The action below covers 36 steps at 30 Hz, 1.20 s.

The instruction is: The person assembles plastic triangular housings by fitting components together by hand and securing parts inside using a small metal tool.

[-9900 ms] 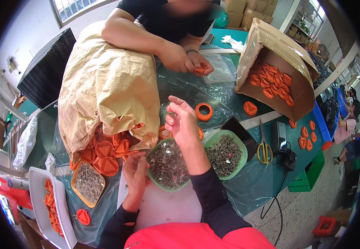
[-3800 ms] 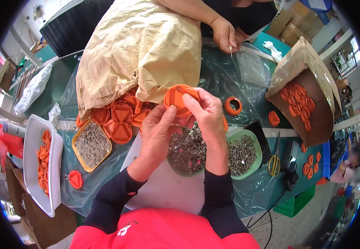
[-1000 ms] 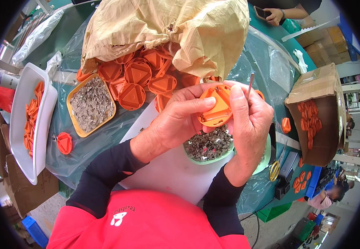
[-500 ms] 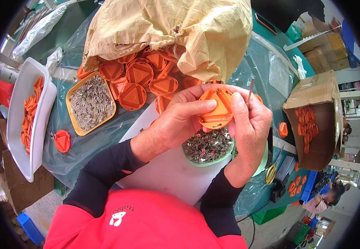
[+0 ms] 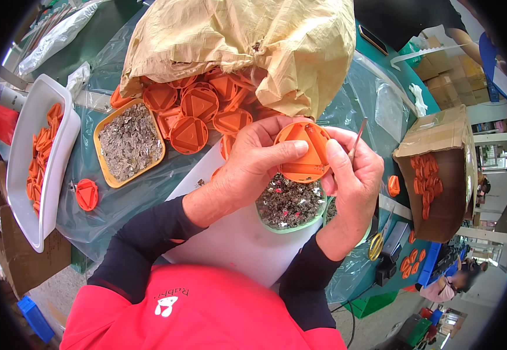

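Over a bin of dark flakes, my left hand (image 5: pixel 247 160) grips a round orange plastic part (image 5: pixel 303 158), thumb on its face and fingers behind. The part has a raised triangle inside a circular rim, with dark specks at its lower edge. My right hand (image 5: pixel 355 175) is closed around a thin brown stick-like tool (image 5: pixel 359 135) that points up past the fingers. Its thumb and fingertips are beside the part's right rim; whether they touch it I cannot tell. Below, the green-rimmed bin (image 5: pixel 291 230) stands on a white board (image 5: pixel 230 233).
A tan woven sack (image 5: pixel 236 35) spills similar orange parts (image 5: pixel 189 135). To the left are a yellow tray (image 5: pixel 112 182) of grey flakes and a white tub (image 5: pixel 61 169) with orange pieces. At right stand a cardboard box (image 5: pixel 449 204) and yellow-handled scissors (image 5: pixel 375 247). Another person's arm (image 5: pixel 468 46) shows at upper right.
The orange part has turned and tilted in my left hand, showing its face more fully. My right fingers have shifted along its rim. Another person's arm has moved at upper right.
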{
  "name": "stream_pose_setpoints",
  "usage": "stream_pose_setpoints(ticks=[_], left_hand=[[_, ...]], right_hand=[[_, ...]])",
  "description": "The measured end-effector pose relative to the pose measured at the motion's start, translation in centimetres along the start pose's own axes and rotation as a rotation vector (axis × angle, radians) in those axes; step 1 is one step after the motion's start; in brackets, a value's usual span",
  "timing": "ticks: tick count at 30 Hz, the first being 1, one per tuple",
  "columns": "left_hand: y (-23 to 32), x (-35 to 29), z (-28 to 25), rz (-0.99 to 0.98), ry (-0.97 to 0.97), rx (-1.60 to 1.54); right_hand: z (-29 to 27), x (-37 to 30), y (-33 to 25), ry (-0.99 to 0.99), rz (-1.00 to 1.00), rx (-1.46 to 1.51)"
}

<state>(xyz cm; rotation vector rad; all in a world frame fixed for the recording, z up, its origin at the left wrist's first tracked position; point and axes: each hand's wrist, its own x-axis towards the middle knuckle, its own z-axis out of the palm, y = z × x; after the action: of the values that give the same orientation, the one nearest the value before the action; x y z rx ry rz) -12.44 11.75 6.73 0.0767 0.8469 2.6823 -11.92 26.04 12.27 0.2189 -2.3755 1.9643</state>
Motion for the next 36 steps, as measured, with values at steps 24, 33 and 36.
stream_pose_setpoints(ticks=[24,33,36], left_hand=[[0.4,-0.1,0.6,-0.033,0.096,-0.121],[0.6,-1.1,1.2,0.198,0.052,0.111],[0.1,-1.4,1.1,0.518,0.080,0.453]], right_hand=[[0.1,0.7,1.4,-0.024,0.048,0.154],[-0.4,0.7,1.6,-0.090,-0.130,0.163],[-0.3,0.9,2.2,-0.145,-0.228,0.225]])
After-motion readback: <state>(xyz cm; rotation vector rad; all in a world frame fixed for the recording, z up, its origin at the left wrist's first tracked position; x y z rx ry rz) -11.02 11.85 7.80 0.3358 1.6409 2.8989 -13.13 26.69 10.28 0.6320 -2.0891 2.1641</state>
